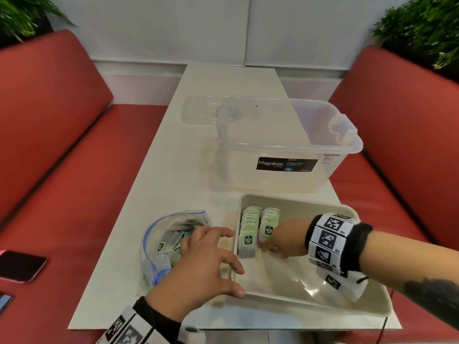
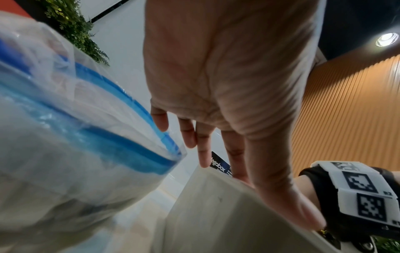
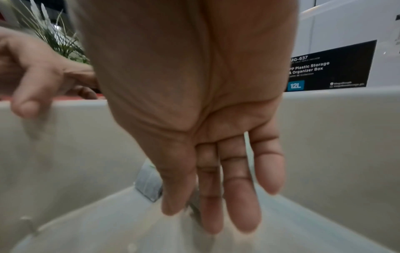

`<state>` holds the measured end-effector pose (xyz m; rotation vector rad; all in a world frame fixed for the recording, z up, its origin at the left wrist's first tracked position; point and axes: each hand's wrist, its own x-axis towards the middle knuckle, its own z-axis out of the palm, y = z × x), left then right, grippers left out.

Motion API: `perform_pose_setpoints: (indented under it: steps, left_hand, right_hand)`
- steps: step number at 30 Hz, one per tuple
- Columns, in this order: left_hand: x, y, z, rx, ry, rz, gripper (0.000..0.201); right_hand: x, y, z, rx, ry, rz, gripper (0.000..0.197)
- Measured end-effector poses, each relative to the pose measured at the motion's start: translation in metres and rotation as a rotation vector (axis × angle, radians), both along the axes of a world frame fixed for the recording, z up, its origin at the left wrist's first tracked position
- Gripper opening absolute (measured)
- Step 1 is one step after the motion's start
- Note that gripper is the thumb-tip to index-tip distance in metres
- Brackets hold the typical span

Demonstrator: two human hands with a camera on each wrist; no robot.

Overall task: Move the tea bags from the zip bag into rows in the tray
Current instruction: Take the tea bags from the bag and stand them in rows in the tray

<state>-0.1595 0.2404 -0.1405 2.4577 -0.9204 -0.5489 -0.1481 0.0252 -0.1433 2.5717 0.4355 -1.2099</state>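
I'm mid-fill on the shallow beige plastic tray (image 1: 372, 311): two rows of green-labelled grey tea bags (image 1: 250, 227) stand upright along its far-left wall, and my right hand (image 1: 285, 240) is down inside the tray at the near end of the second row, fingers (image 3: 240, 196) straight and pressed together, apparently nudging the front sachet of that row upright; I can't tell whether anything is pinched behind them. My left hand (image 1: 206, 266) hovers with fingers spread and holding nothing, its thumb (image 1: 234, 286) on or just over the tray's left rim, fingertips reaching toward the clear zip bag with the blue seal (image 1: 159, 244), which lies open on the white tabletop (image 1: 154, 170) just left of the tray with more sachets inside. I judge the next move needs the left hand to reach into the bag's mouth and pinch a single tea bag without dragging the limp plastic along. The head view alone gives me both rows and the bag's contents; the left wrist view shows only the bag's seal (image 2: 121, 154) close up; the right wrist view shows the tray floor and a grey sachet edge (image 3: 147, 184) behind the thumb. A clear plastic storage box (image 1: 285, 145) sits beyond the tray.
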Motion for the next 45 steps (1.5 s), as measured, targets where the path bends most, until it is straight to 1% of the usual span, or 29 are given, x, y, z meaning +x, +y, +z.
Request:
perform_pose_setpoints:
  steps: [8, 11, 13, 14, 15, 16, 17, 18, 19, 21, 22, 24, 26, 27, 29, 32, 34, 36, 38, 41, 45]
  left_hand:
    - [-0.001, 0.001, -0.004, 0.005, -0.024, -0.005, 0.037]
    - [-0.001, 0.003, -0.006, -0.092, -0.031, 0.012, 0.033]
    - [0.003, 0.01, -0.008, -0.264, -0.049, 0.11, 0.024]
    - [0.008, 0.017, -0.009, -0.352, -0.11, 0.193, 0.019]
    - [0.013, 0.026, -0.011, -0.419, -0.213, 0.287, 0.021]
    - [0.019, 0.036, -0.013, -0.44, -0.328, 0.384, 0.032]
    - [0.023, 0.046, -0.013, -0.418, -0.407, 0.479, 0.041]
    - [0.028, 0.055, -0.014, -0.371, -0.436, 0.555, 0.044]
    - [0.032, 0.064, -0.015, -0.304, -0.426, 0.592, 0.041]
    - [0.038, 0.077, -0.021, -0.156, -0.328, 0.595, 0.032]
    - [0.04, 0.082, -0.026, -0.106, -0.273, 0.575, 0.034]
    - [0.041, 0.087, -0.033, -0.108, -0.18, 0.552, 0.046]
    - [0.039, 0.085, -0.033, -0.15, -0.192, 0.539, 0.058]
    - [0.037, 0.084, -0.031, -0.168, -0.208, 0.54, 0.062]
    - [0.034, 0.082, -0.029, -0.192, -0.218, 0.549, 0.067]
    - [0.03, 0.084, -0.029, -0.197, -0.196, 0.526, 0.072]
    - [0.029, 0.087, -0.03, -0.193, -0.174, 0.514, 0.075]
    - [0.028, 0.09, -0.028, -0.193, -0.175, 0.501, 0.076]
    - [0.027, 0.093, -0.026, -0.204, -0.168, 0.479, 0.076]
    - [0.026, 0.097, -0.025, -0.229, -0.127, 0.469, 0.075]
    - [0.035, 0.103, -0.029, -0.254, -0.055, 0.541, 0.071]
  right_hand:
    - [0.003, -0.012, -0.002, 0.075, -0.039, -0.048, 0.051]
    - [0.001, -0.012, 0.003, 0.14, -0.04, -0.104, 0.054]
    - [-0.001, -0.01, 0.008, 0.179, -0.056, -0.163, 0.05]
    - [-0.002, -0.009, 0.013, 0.186, -0.071, -0.181, 0.047]
    - [-0.003, -0.007, 0.017, 0.187, -0.099, -0.196, 0.044]
    - [-0.003, -0.005, 0.023, 0.19, -0.136, -0.211, 0.04]
    - [-0.004, -0.002, 0.03, 0.209, -0.182, -0.228, 0.036]
    - [-0.004, 0.002, 0.038, 0.247, -0.239, -0.251, 0.032]
    - [-0.004, 0.007, 0.048, 0.295, -0.299, -0.277, 0.029]
    - [-0.005, 0.025, 0.067, 0.409, -0.42, -0.309, 0.025]
    - [-0.006, 0.038, 0.075, 0.482, -0.465, -0.318, 0.024]
    - [-0.009, 0.071, 0.083, 0.623, -0.52, -0.32, 0.022]
    - [-0.008, 0.106, 0.073, 0.68, -0.556, -0.285, 0.026]
    - [-0.007, 0.123, 0.064, 0.654, -0.557, -0.26, 0.029]
    - [-0.001, 0.154, 0.043, 0.527, -0.528, -0.212, 0.033]
    - [0.01, 0.181, 0.024, 0.397, -0.493, -0.263, 0.029]
    - [0.018, 0.187, 0.016, 0.367, -0.526, -0.279, 0.027]
    - [0.026, 0.191, 0.008, 0.329, -0.502, -0.234, 0.031]
    - [0.032, 0.194, 0.004, 0.325, -0.478, -0.234, 0.034]
    - [0.037, 0.197, 0.002, 0.327, -0.543, -0.264, 0.025]
    - [0.031, 0.198, 0.006, 0.277, -0.626, -0.265, 0.022]
